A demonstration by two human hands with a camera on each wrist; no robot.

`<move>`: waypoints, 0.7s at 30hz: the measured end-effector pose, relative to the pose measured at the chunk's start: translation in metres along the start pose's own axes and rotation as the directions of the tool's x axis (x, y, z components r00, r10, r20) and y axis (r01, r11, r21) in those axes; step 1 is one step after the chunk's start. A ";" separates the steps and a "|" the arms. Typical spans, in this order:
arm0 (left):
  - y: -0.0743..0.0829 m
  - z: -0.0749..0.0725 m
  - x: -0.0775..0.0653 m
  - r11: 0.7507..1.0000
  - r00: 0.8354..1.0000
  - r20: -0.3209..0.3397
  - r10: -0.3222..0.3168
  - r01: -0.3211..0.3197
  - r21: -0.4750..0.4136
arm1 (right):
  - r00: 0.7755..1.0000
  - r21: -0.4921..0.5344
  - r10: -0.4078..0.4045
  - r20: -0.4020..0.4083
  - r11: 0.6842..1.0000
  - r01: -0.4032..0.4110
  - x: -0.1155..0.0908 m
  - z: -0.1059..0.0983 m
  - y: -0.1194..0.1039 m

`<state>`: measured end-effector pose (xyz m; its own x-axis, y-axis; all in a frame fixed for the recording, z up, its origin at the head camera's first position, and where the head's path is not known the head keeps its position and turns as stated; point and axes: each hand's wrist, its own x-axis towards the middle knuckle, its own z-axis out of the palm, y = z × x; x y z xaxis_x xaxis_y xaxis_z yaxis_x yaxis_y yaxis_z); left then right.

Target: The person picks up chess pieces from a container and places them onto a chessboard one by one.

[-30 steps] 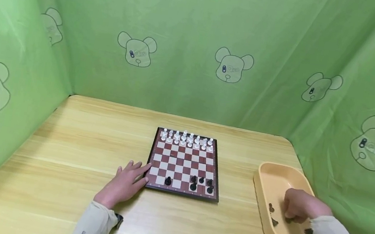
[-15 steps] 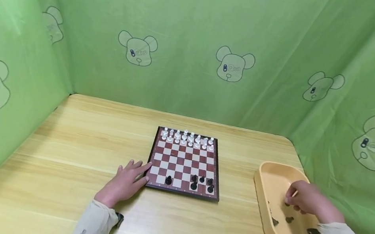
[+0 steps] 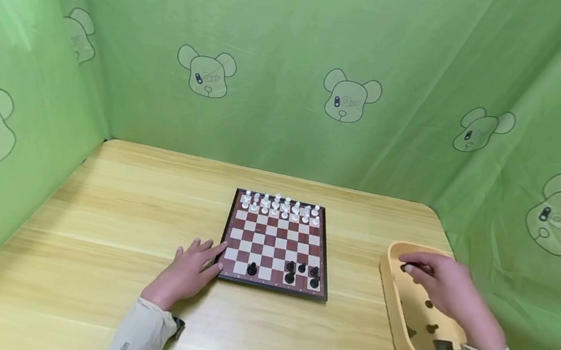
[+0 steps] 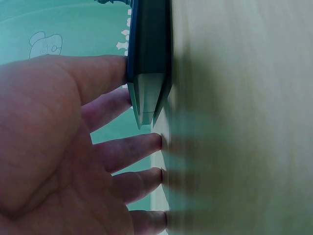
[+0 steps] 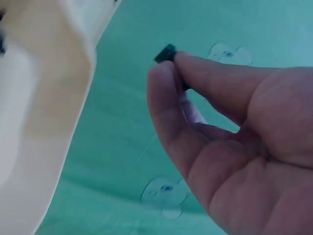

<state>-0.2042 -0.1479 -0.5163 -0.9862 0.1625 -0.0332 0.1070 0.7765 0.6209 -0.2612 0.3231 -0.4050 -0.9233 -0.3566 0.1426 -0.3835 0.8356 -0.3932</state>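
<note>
A chessboard [image 3: 269, 242] lies on the table, with white pieces [image 3: 276, 205] filling its two far rows. Near its right front corner stand several black pieces [image 3: 290, 277], and one black piece [image 3: 252, 269] is alone further left. My left hand [image 3: 182, 278] has its fingers spread; thumb and forefinger touch the board's left edge, while other fingertips rest on the table. Between thumb and forefinger my right hand [image 3: 450, 288] pinches a small black chess piece [image 5: 167, 53], mostly covered by the fingers. This hand is above the far part of the orange tray [image 3: 389, 304].
Loose black pieces [image 3: 432, 328] lie inside the tray, some hidden beneath the right forearm. Green cloth walls [image 3: 275, 132] with printed bear heads enclose the wooden table [image 3: 120, 206] at the back and both sides.
My right hand has risen from the tray's floor and moved forward and left, carrying the black chess piece. The left hand and the board have stayed in place.
</note>
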 end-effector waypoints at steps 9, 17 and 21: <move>0.000 0.001 0.000 1.000 1.000 0.004 -0.001 0.001 -0.005 | 0.989 0.101 -0.067 -0.131 0.992 0.081 0.006 0.025 -0.042; 0.000 0.000 0.000 1.000 1.000 -0.002 0.000 0.000 -0.003 | 0.965 0.169 -0.146 -0.218 0.968 0.184 0.015 0.041 -0.069; 0.000 -0.001 -0.001 1.000 1.000 0.004 -0.003 0.003 -0.004 | 0.954 0.214 -0.167 -0.248 0.951 0.222 0.024 0.041 -0.088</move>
<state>-0.2038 -0.1486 -0.5157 -0.9861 0.1619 -0.0381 0.1030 0.7744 0.6243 -0.2490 0.2241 -0.4046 -0.8224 -0.3765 0.4265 -0.5652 0.6262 -0.5370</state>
